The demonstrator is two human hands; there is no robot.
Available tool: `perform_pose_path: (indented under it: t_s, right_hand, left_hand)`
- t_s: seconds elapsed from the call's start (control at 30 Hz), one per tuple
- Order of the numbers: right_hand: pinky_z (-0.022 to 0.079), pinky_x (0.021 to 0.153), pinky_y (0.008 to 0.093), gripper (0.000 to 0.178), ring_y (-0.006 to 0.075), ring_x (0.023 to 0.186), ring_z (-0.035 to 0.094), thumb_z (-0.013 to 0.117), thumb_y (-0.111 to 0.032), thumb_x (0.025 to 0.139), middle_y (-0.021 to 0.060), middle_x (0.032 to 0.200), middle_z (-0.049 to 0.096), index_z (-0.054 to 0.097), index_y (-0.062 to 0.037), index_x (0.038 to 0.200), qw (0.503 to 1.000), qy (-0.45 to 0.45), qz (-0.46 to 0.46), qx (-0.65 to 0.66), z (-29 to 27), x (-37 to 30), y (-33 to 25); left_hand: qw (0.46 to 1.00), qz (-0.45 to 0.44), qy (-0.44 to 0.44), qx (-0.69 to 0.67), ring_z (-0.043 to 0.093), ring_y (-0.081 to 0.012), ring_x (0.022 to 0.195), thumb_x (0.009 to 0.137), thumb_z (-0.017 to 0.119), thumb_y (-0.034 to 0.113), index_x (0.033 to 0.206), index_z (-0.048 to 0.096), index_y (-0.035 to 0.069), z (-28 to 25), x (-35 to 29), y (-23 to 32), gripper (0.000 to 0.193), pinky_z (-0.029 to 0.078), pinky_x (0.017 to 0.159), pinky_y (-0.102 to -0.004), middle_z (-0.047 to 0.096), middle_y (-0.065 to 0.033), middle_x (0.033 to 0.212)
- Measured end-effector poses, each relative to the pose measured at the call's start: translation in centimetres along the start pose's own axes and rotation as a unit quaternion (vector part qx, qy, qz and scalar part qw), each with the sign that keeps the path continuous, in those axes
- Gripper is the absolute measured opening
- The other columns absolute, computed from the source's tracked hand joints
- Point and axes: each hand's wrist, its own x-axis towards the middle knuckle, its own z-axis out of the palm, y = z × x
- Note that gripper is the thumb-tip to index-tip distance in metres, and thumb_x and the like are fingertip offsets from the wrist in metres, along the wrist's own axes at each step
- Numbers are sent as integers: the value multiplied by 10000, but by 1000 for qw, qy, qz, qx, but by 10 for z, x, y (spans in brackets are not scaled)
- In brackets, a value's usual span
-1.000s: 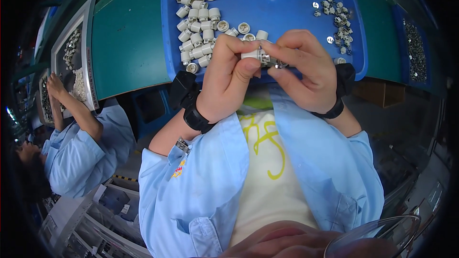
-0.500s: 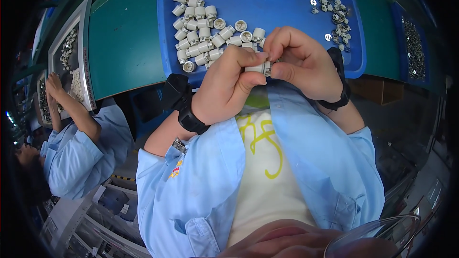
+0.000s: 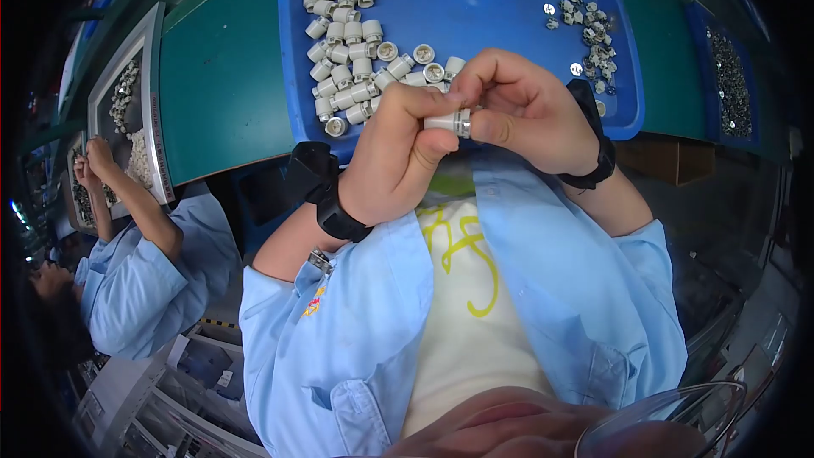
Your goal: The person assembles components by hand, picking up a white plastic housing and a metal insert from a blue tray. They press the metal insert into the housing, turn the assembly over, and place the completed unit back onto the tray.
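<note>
Between both hands, at the near edge of a blue tray (image 3: 475, 0), is a white ceramic lamp socket (image 3: 440, 122) with a metal end pointing right. My left hand (image 3: 386, 153) is closed around its white body, thumb and fingers on either side. My right hand (image 3: 536, 119) pinches at the metal end, with its thumb tip against it and the bent forefinger above. Any small part within the right fingertips is hidden. Many like sockets (image 3: 343, 51) lie heaped along the tray's left side, and small metal pieces (image 3: 598, 42) lie along its right side.
A blue bin (image 3: 731, 85) of small metal parts stands at the right on the green table (image 3: 225, 76). To the left, a co-worker in a blue shirt (image 3: 157, 271) handles small parts over a grey-framed tray (image 3: 154, 93). A cardboard box (image 3: 670, 159) is below the table's right side.
Both hands have shifted slightly left with the lamp socket. The right fingers have closed in over its metal end, and the right thumb lies nearer to the left hand.
</note>
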Motion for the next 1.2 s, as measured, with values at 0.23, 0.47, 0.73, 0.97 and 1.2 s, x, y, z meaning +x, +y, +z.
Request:
perform_pose_path:
  t_s: [0.23,0.47,0.73,0.97,1.2]
  right_hand:
    - [427,687,266,281,183,772,539,675,-118,699,81,869,553,548,-22,930,836,35,-227,-498,3,18,-35]
    - [454,653,297,223,256,740,564,624,-145,735,108,815,587,564,-21,910,720,85,-224,-651,-66,124,-88]
    - [461,710,371,372,294,812,575,584,-356,750,132,906,595,573,-38,944,554,289,54,-779,-322,292,-85]
    - [431,788,378,507,312,924,544,530,-481,744,161,1043,562,567,-56,1018,519,328,199,-763,-412,336,-53]
    - [424,787,319,490,218,883,544,528,-451,783,117,1005,576,553,-42,1052,672,303,100,-669,-374,300,-93]
  left_hand:
    - [955,-123,40,-266,476,-78,755,879,449,271,1111,301,35,-5,16,7,362,410,663,-236,528,-71,929]
    - [977,-110,162,87,509,-165,766,840,531,167,1030,442,19,-50,25,-14,257,403,695,-270,532,-98,910]
    - [944,-89,78,308,476,-294,860,741,583,81,868,533,18,-61,38,-37,150,370,765,-360,513,-117,887]
    - [948,-137,39,286,472,-262,876,741,587,88,829,538,29,-71,47,-37,117,359,769,-350,512,-90,876]
    - [953,-119,35,277,480,-255,852,736,588,87,799,544,34,-70,48,-39,93,366,750,-346,515,-81,840]
